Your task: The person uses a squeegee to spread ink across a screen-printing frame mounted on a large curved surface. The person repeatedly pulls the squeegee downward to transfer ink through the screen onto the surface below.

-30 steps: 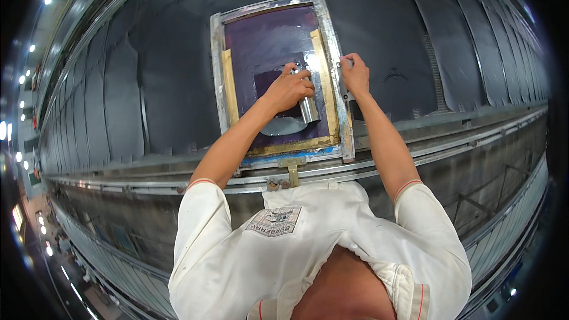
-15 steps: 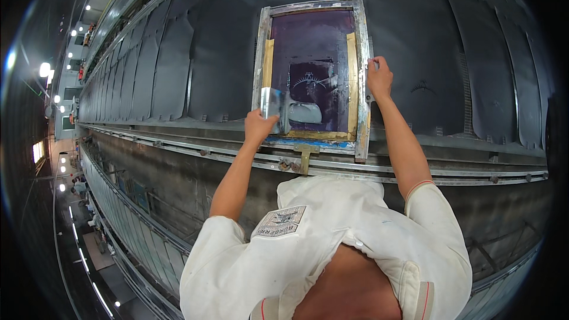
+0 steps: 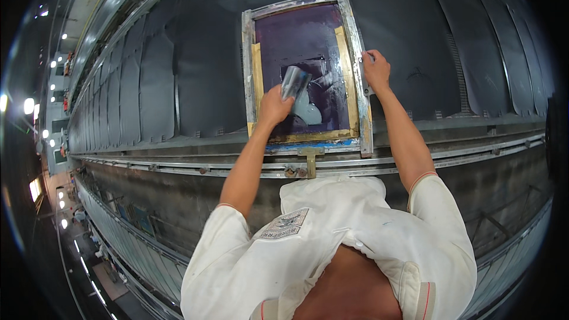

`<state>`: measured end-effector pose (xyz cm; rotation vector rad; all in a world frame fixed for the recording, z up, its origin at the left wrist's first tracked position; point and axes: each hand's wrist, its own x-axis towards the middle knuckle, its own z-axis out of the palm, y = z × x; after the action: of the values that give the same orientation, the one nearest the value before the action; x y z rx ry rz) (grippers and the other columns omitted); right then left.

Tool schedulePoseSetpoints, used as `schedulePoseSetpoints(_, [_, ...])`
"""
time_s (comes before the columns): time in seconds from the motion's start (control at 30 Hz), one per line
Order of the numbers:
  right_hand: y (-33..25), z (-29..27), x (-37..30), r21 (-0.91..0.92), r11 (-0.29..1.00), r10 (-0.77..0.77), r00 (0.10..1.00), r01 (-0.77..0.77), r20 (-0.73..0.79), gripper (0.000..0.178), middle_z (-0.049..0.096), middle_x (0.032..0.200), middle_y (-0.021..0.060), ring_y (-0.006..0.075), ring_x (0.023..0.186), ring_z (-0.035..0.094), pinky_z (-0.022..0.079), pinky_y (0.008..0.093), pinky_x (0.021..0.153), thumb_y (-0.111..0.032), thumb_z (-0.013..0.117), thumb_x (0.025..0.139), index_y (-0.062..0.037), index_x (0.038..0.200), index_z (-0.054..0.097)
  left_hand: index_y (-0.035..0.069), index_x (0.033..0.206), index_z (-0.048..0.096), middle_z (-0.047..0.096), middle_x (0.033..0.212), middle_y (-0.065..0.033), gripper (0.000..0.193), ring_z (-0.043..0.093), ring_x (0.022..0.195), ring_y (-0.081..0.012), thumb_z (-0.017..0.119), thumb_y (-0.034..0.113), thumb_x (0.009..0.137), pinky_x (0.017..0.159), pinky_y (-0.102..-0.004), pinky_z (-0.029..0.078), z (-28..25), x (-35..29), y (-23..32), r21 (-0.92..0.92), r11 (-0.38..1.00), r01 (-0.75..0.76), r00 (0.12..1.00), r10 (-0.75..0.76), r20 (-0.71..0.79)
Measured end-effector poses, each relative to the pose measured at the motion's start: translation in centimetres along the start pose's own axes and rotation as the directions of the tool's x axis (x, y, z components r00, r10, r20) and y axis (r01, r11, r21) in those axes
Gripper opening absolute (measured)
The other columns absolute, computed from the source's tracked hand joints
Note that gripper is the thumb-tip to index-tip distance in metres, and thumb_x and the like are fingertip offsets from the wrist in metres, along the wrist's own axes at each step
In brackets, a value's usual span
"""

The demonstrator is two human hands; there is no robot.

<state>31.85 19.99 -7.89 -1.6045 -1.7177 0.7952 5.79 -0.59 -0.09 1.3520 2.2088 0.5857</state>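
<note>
A screen-printing frame [image 3: 351, 24] with worn metal sides lies on the dark sheets in front of me, its purple mesh [image 3: 296, 32] bordered inside by yellowish tape. My left hand [image 3: 276, 106] is closed around a squeegee [image 3: 294, 82], which stands tilted over the mesh, left of centre. Beside the blade a pool of pale grey ink [image 3: 309, 111] spreads over the lower mesh. At the frame's right side my right hand [image 3: 377, 71] has its fingers curled on the outer edge.
Dark sheets [image 3: 409, 41] cover the long table on both sides; a small printed motif [image 3: 418, 75] shows faintly on the right. A metal rail [image 3: 237, 169] runs along the near edge, with a brass-coloured bracket [image 3: 311, 166] below the frame. Lights and walkways lie far left.
My left hand has carried the squeegee from the frame's left side rightward and up over the mesh. The grey ink has changed shape. My right hand stays at the frame's edge.
</note>
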Motion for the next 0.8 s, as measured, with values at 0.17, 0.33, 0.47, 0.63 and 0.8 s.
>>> schedulePoseSetpoints(0.17, [-3.7,0.5,-0.6,-0.01,0.992,0.126,0.992,-0.126,0.021,0.033,0.075,0.1,0.0202,0.045,0.098,0.069,0.053,0.0464,0.088,-0.04,0.065,0.096,-0.0094,0.107,0.074,0.009,0.105,0.071,0.07,0.095,-0.0111,0.028,0.065,0.09,-0.0348,0.073,0.009,0.077,0.079,-0.0466,0.05,-2.2,3.3,-1.2,0.102,0.834,-0.543,0.838,0.529,0.134])
schedulePoseSetpoints(0.33, [-4.2,2.1,1.1,-0.133,0.979,0.166,0.984,-0.157,0.061,0.033,0.075,0.1,0.0202,0.0433,0.096,0.07,0.054,0.0464,0.087,-0.04,0.066,0.097,-0.0103,0.109,0.074,0.012,0.1,0.075,0.073,0.097,-0.0074,0.028,0.067,0.09,-0.0311,0.077,0.011,0.073,0.079,-0.0415,0.053,-1.1,2.3,-4.6,0.12,0.79,-0.601,0.797,0.58,0.166])
schedulePoseSetpoints(0.47, [-5.0,3.7,2.4,-0.349,0.907,-0.253,0.967,0.235,-0.006,0.042,0.075,0.099,0.0188,0.0413,0.096,0.069,0.053,0.0472,0.088,-0.047,0.068,0.095,-0.0077,0.11,0.073,0.013,0.087,0.077,0.075,0.089,-0.0084,0.015,0.071,0.085,-0.0336,0.08,0.014,0.073,0.075,-0.0437,0.056,-3.5,9.1,-3.9,0.001,0.833,-0.553,0.823,0.546,0.16])
schedulePoseSetpoints(0.63, [-15.3,7.8,4.1,-0.088,0.793,-0.379,0.602,0.603,0.703,0.052,0.072,0.098,0.0162,0.0349,0.098,0.066,0.049,0.0465,0.094,-0.054,0.071,0.091,-0.0063,0.11,0.074,0.012,0.091,0.079,0.075,0.091,-0.012,0.018,0.072,0.085,-0.0353,0.082,0.017,0.073,0.076,-0.0439,0.057,-4.3,17.0,-3.5,0.137,0.869,-0.476,0.876,0.456,0.157])
schedulePoseSetpoints(0.8, [-11.2,9.9,-0.8,-0.174,0.694,-0.46,0.616,0.699,0.639,0.026,0.068,0.085,0.0151,0.0341,0.093,0.065,0.048,0.0457,0.091,-0.014,0.082,0.07,-0.0066,0.091,0.069,0.014,0.089,0.078,0.076,0.09,-0.009,0.019,0.07,0.082,-0.0338,0.079,0.012,0.07,0.075,-0.0424,0.056,-1.1,12.6,-4.7,0.157,0.84,-0.519,0.854,0.516,0.062])
